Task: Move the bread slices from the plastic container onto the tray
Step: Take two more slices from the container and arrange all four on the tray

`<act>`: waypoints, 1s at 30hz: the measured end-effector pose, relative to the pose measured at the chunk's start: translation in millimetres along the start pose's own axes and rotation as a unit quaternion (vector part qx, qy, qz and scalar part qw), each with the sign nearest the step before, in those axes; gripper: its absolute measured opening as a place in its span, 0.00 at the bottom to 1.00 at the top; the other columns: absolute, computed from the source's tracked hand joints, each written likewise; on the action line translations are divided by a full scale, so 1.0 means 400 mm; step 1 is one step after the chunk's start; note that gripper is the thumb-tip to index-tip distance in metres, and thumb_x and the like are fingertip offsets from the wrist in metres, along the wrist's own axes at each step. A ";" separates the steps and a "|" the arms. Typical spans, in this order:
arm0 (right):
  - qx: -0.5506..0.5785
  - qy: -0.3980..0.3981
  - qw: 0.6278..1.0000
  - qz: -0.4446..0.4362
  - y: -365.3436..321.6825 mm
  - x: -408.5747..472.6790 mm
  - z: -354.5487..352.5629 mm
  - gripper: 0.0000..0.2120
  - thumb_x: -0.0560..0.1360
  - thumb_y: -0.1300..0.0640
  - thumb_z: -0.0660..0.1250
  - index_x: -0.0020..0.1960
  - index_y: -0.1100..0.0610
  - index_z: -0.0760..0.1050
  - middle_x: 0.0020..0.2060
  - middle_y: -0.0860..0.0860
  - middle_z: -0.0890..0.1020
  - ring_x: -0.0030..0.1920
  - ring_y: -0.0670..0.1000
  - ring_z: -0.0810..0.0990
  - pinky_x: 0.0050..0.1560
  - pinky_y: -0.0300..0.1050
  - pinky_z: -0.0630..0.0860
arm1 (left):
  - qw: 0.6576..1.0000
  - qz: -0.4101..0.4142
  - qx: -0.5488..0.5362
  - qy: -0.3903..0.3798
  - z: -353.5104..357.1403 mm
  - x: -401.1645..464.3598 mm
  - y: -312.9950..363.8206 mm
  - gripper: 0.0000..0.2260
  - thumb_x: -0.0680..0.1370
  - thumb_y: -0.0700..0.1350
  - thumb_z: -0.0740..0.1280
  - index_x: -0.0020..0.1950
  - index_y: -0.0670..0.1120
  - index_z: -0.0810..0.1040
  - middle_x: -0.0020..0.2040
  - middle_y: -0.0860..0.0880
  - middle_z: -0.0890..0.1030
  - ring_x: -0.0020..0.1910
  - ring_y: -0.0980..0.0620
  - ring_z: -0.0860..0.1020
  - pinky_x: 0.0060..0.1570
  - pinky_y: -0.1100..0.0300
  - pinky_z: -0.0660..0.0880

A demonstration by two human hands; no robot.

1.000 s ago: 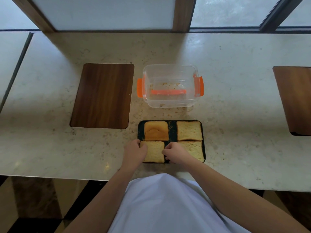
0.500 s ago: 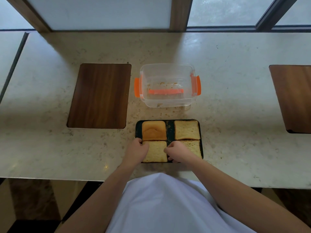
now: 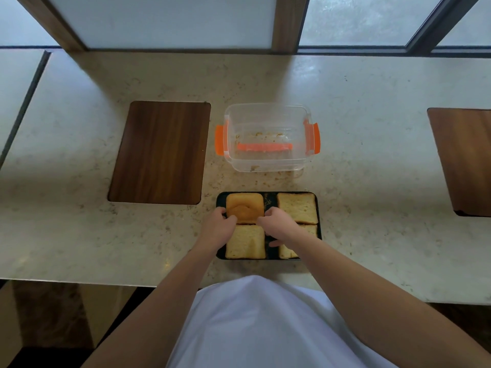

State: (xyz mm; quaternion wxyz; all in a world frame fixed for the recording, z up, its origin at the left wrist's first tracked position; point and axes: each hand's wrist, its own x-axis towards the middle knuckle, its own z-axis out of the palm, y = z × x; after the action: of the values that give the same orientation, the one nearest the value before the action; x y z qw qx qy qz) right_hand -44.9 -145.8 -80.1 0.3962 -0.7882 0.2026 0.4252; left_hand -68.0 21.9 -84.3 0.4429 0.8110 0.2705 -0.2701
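Observation:
A dark tray (image 3: 319,208) lies near the counter's front edge with several bread slices flat on it. The far-left one is a browner crust slice (image 3: 245,205). A pale slice (image 3: 297,207) lies far right, another (image 3: 245,241) near left, and one (image 3: 287,252) near right is mostly under my right wrist. My left hand (image 3: 220,225) pinches the crust slice's near-left corner. My right hand (image 3: 279,224) pinches its near-right corner. The clear plastic container (image 3: 268,108) with orange clips stands just behind the tray and holds only crumbs.
A dark wooden board (image 3: 159,152) is set into the stone counter (image 3: 385,181) to the left of the container. Another board (image 3: 465,160) sits at the right edge. Crumbs are scattered between container and tray. A window frame runs along the back.
Both hands have moved forward from the near-left slice to the near corners of the crust slice. The slices and container have stayed put.

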 end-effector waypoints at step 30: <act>-0.022 0.015 1.000 -0.017 -0.026 0.014 0.029 0.07 0.76 0.51 0.63 0.41 0.47 0.68 0.50 0.53 0.79 0.45 0.49 0.79 0.36 0.42 0.79 | 1.000 0.012 0.013 0.003 -0.017 0.013 -0.011 0.06 0.75 0.51 0.62 0.41 0.56 0.66 0.48 0.48 0.77 0.44 0.53 0.75 0.47 0.50 0.77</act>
State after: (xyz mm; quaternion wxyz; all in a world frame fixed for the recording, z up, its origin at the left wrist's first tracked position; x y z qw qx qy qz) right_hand -40.6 -130.2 -83.8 0.3831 -0.8062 0.1857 0.4109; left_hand -65.9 30.9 -87.1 0.4347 0.8205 0.2591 -0.2657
